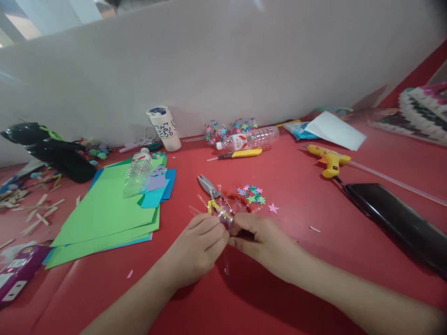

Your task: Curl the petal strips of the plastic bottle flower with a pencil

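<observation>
My left hand [204, 244] and my right hand [260, 237] meet at the middle of the red table, fingers closed on a see-through piece of plastic bottle [226, 223] with thin strips spreading out from it. The fingers partly cover the piece. Just behind it lies a pair of scissors [208, 187] with yellow and orange-red handles, blades pointing away to the left. Beyond my right hand is a small heap of coloured foam stars [252, 193], with one pink star [273, 208] apart from it.
Left are green sheets [101, 204] with a cut bottle [138, 172] on top. At the back stand a white tumbler [165, 130], a lying bottle [254, 138] and a yellow cutter [246, 152]. A yellow glue gun [330, 160] and black case [394, 221] lie right.
</observation>
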The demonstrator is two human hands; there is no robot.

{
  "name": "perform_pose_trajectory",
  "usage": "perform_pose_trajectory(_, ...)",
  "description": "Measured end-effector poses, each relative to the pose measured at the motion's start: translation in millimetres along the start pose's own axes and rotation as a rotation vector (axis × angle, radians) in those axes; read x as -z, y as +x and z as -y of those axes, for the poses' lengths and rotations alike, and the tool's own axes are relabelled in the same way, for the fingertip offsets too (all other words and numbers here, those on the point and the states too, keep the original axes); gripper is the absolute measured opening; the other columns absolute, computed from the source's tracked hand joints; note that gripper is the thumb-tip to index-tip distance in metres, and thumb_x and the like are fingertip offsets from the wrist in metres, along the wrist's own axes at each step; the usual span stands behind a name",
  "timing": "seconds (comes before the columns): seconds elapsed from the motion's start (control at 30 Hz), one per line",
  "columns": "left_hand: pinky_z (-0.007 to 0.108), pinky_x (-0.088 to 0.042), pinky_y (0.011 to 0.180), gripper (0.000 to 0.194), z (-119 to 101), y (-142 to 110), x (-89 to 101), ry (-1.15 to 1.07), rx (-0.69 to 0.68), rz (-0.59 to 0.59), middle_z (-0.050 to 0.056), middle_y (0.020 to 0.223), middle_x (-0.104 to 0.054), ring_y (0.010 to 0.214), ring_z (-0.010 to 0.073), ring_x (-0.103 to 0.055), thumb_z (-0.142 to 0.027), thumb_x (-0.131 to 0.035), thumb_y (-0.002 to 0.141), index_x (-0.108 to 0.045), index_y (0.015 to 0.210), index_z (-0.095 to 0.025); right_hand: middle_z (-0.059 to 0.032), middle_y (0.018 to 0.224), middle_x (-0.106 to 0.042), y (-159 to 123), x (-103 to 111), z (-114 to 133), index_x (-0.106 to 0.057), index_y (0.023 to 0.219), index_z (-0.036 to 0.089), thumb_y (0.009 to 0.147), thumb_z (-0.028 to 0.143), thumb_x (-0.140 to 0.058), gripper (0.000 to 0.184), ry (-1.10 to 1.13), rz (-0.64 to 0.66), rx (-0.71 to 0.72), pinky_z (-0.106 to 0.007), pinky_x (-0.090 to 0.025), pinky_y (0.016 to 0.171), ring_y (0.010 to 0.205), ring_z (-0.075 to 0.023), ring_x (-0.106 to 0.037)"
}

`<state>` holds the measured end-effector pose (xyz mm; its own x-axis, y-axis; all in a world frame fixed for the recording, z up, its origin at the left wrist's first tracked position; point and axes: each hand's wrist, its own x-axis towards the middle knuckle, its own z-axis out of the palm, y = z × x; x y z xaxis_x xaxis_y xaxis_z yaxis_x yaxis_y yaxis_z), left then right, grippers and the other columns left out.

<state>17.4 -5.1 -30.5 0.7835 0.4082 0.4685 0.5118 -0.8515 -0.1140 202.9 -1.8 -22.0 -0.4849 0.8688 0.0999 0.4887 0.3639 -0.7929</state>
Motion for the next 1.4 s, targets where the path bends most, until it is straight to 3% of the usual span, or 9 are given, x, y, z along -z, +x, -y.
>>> perform_pose_trajectory(0.17,0.033,-0.037,0.076,0.01,0.5,5.3,0.1,-0.075,0.079,0.001,0.005,0.08,-0.06,0.08,0.0166,-0.047,-0.011,-0.048,0.078,-0.057,0.084,-0.012,0.0037,0.063,-0.051,1.0,-0.4,0.8,-0.049,0.066,0.018,0.079,0.014,-0.052,0.014,-0.026,-0.024,0.025,-0.02,-0.033,0.054,0.06,-0.0101,-0.048)
perform_pose_trajectory(0.3,0.034,-0.037,0.074,0.01,3.3,11.1,-0.5,-0.205,0.351,-0.041,0.005,0.081,-0.058,0.079,0.0168,-0.046,-0.021,-0.053,0.077,-0.056,0.085,-0.015,0.001,0.066,-0.056,1.6,-1.7,2.6,-0.051,0.069,0.018,0.081,0.019,-0.052,0.011,-0.065,-0.108,-0.026,-0.021,-0.034,0.052,0.06,-0.0116,-0.05)
perform_pose_trajectory(0.37,0.035,-0.037,0.075,0.014,4.4,11.9,-0.5,-0.265,0.435,-0.04,0.005,0.082,-0.057,0.08,0.017,-0.046,-0.025,-0.055,0.076,-0.055,0.087,-0.016,0.0003,0.067,-0.056,0.8,-2.5,2.8,-0.052,0.07,0.018,0.08,0.017,-0.053,0.009,-0.119,-0.15,0.024,-0.021,-0.034,0.051,0.059,-0.0116,-0.049)
perform_pose_trajectory(0.63,0.033,-0.036,0.076,0.014,3.9,10.2,3.4,-0.397,0.483,0.01,0.003,0.088,-0.055,0.086,0.0162,-0.047,-0.022,-0.052,0.077,-0.062,0.086,-0.024,-0.0041,0.078,-0.058,0.1,-0.4,0.5,-0.056,0.079,0.016,0.077,0.006,-0.053,0.01,-0.204,-0.168,0.28,-0.026,-0.043,0.063,0.071,-0.0152,-0.053)
perform_pose_trajectory(0.9,0.032,-0.037,0.076,0.014,7.8,10.8,5.3,-0.471,0.537,0.003,0.002,0.087,-0.056,0.086,0.0163,-0.048,-0.019,-0.055,0.074,-0.06,0.087,-0.022,-0.0102,0.103,-0.057,-2.9,0.8,-2.5,-0.052,0.11,0.015,0.079,0.002,-0.043,0.036,-0.297,-0.222,0.422,-0.034,-0.047,0.085,0.098,-0.0195,-0.053)
perform_pose_trajectory(1.0,0.033,-0.038,0.077,0.017,9.5,10.1,7.0,-0.514,0.6,0.0,0.002,0.088,-0.056,0.086,0.0169,-0.048,-0.018,-0.058,0.071,-0.058,0.087,-0.022,-0.0102,0.107,-0.057,-4.7,0.2,-3.4,-0.045,0.119,0.016,0.081,0.004,-0.042,0.04,-0.348,-0.254,0.416,-0.035,-0.047,0.085,0.099,-0.0207,-0.053)
perform_pose_trajectory(1.17,0.035,-0.039,0.079,0.017,11.2,8.9,8.5,-0.582,0.681,-0.018,0.001,0.088,-0.055,0.086,0.0169,-0.05,-0.021,-0.062,0.068,-0.059,0.085,-0.023,-0.008,0.106,-0.057,-5.1,0.3,-4.1,-0.045,0.118,0.017,0.083,0.006,-0.043,0.037,-0.318,-0.283,0.425,-0.032,-0.045,0.087,0.099,-0.018,-0.052)
perform_pose_trajectory(1.4,0.037,-0.037,0.083,0.007,9.9,10.2,9.8,-0.605,0.689,-0.002,0.001,0.086,-0.054,0.087,0.0166,-0.05,-0.026,-0.06,0.071,-0.062,0.077,-0.023,-0.0051,0.096,-0.057,-2.1,10.9,-0.1,-0.049,0.109,0.02,0.085,0.01,-0.042,0.028,-0.088,-0.399,0.232,-0.026,-0.046,0.074,0.086,-0.015,-0.055)
